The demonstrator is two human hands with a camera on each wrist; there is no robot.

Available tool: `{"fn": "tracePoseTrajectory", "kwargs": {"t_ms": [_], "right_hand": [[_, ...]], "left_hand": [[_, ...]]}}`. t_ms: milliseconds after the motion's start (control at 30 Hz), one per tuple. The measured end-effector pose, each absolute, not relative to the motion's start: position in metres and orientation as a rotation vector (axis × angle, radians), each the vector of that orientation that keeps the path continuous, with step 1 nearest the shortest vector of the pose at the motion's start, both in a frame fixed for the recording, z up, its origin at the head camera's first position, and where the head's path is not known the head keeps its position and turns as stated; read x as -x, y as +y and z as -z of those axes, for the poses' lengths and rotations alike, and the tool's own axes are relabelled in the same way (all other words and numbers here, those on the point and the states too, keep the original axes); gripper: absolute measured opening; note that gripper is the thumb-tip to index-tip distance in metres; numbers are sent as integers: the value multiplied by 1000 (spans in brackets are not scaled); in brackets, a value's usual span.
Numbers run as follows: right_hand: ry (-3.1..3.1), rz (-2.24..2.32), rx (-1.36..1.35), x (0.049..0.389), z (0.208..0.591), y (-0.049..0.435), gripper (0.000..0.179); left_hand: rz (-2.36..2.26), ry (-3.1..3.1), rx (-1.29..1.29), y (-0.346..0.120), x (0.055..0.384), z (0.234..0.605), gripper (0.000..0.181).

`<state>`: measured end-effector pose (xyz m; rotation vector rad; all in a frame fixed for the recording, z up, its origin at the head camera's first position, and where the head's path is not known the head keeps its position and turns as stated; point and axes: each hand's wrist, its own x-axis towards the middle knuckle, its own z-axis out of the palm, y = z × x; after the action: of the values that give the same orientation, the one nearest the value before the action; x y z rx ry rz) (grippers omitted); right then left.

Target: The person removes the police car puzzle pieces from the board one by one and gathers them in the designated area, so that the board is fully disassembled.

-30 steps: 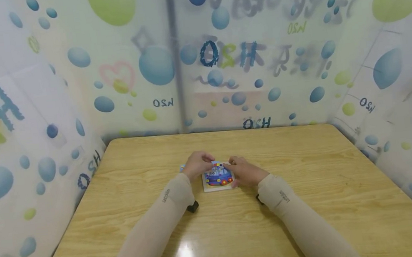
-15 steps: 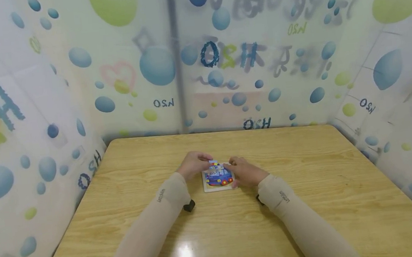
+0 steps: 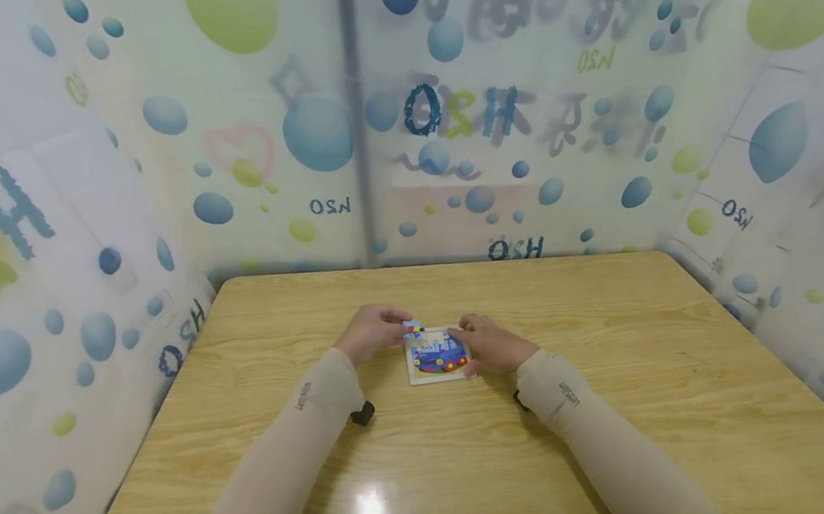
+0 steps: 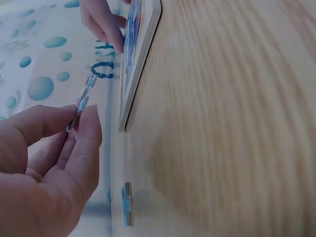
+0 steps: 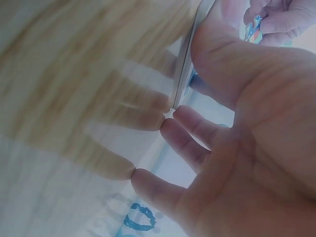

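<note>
A square jigsaw puzzle with a blue cartoon car lies on the table in a pale frame. My left hand pinches a small colourful puzzle piece between thumb and fingers, just past the board's far left corner. In the left wrist view the puzzle piece shows edge-on, raised off the table. My right hand holds the board's right side, index finger on its face and thumb at the edge. The right wrist view shows its other fingertips touching the table. Another loose piece lies below my left hand.
The wooden table extends around the board on all sides. Behind it stand pale curtain walls printed with blue and green drops. A dark strap mount sits under my left wrist.
My left hand has moved left with the puzzle piece, from over the board's far part to past its far left corner. My right hand has kept its place on the board.
</note>
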<state>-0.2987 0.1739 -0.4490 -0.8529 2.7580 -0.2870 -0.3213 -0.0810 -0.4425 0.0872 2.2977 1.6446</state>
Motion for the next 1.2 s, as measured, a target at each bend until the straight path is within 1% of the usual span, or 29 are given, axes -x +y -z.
{"fn": "tracePoseTrajectory", "kwargs": {"t_ms": [300, 467, 733, 1000, 1200], "right_hand": [[2751, 303, 875, 298, 449, 174, 80], [2756, 286, 903, 296, 448, 173, 79], [2752, 290, 916, 295, 446, 174, 78], [2746, 320, 901, 296, 448, 173, 79], [2749, 325, 936, 295, 446, 174, 78]], "left_hand": [[-1676, 2264, -74, -92, 323, 444, 26], [-1716, 2236, -76, -100, 324, 447, 30], [-1681, 2281, -98, -113, 325, 443, 21], [-1748, 2219, -99, -126, 320, 440, 27], [-1775, 2185, -80, -132, 323, 444, 28]]}}
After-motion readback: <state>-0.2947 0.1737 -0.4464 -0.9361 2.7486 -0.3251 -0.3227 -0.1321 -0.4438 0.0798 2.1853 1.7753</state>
